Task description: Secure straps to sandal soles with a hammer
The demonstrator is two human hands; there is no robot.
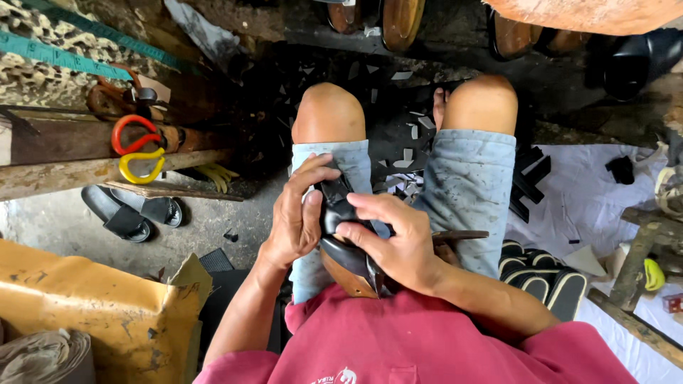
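Note:
A black leather shoe upper on a brown wooden-looking sole point(346, 264) rests on my lap, between my knees. My left hand point(297, 215) grips its left side, thumb pressing on the black leather point(334, 206). My right hand point(393, 242) lies over the right side, fingers pressing down on the leather. Part of the piece is hidden under both hands. I sit in grey shorts and a red shirt.
Scissors with a red and a yellow handle point(139, 151) lie on a wooden bench at left. A black sandal point(128, 213) sits on the concrete floor. Yellow sheet material point(92, 313) lies at lower left. Black striped soles point(548, 274) and white cloth point(590, 199) lie at right. Leather scraps litter the floor.

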